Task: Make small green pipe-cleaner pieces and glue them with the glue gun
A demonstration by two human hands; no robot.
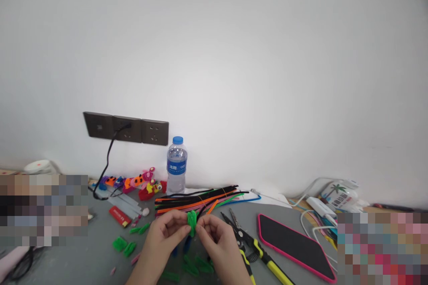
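Green fuzzy bundle (191, 223) stands roughly upright, long axis up and down, between the two hands and equally near both. The left hand (171, 230) pinches it between thumb and finger; the right hand (216, 237) has fingertips at its right edge, though I cannot tell whether they grip. Just beyond lie fuzzy sticks (187, 202); pliers (241, 234) crowd the right hand's outer side, with a phone (296, 247) farther right on the surface (83, 267).

Single head-worn view, facing forward and slightly down. Smooth white wall (254, 71) fills upper and middle frame; flat grey bench (82, 262) runs along the bottom, seen obliquely; bare left hand (167, 234) and bare right hand (217, 238) close, lower centre.
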